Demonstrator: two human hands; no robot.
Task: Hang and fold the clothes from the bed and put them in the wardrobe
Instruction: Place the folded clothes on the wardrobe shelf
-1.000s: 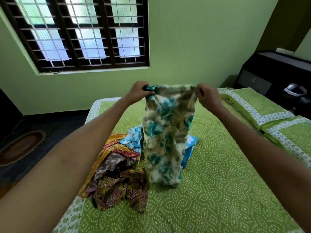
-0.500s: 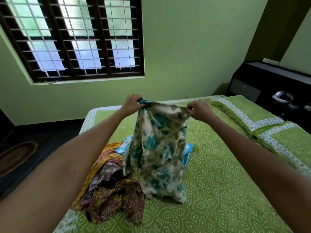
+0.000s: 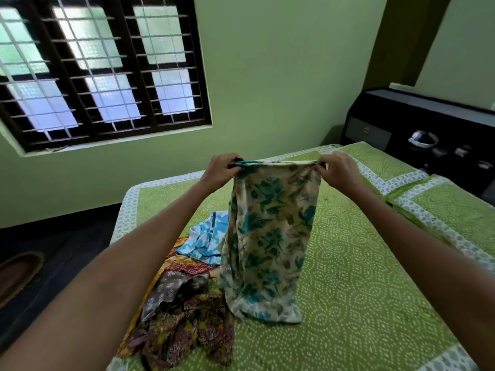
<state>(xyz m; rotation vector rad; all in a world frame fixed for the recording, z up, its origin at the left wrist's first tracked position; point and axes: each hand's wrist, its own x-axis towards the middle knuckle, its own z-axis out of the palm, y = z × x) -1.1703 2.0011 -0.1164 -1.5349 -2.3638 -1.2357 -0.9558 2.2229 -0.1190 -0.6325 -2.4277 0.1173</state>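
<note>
From the head camera, I see both arms stretched toward the middle of the frame. My left hand pinches one top corner of a floral garment and my right hand pinches the other, fingers curled on its taut upper edge. It hangs between them, its hem touching the bed. The cloth is cream with teal and olive flowers. Just left of it, at lower centre, lies a pile of blue, yellow and brown clothes.
</note>
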